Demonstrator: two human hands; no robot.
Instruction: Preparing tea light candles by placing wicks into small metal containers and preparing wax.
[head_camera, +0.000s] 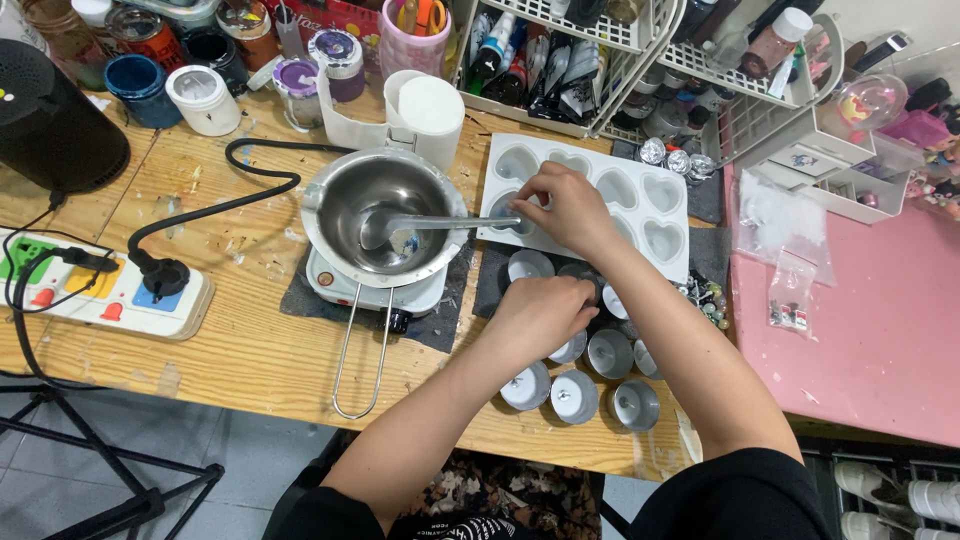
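Two hands over candle work, right hand (570, 205) pinching spoon handle (470, 222) (over heart mould (655, 190)), left hand (540, 315) gripping tealight cups (575, 395).

Power strip (110, 285), black speaker (50, 125), paint jars (205, 98)

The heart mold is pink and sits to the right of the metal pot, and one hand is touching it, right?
Not quite. The head view shows the heart mold is white, not pink. It does sit to the right of the metal pot, and the right hand touches it.
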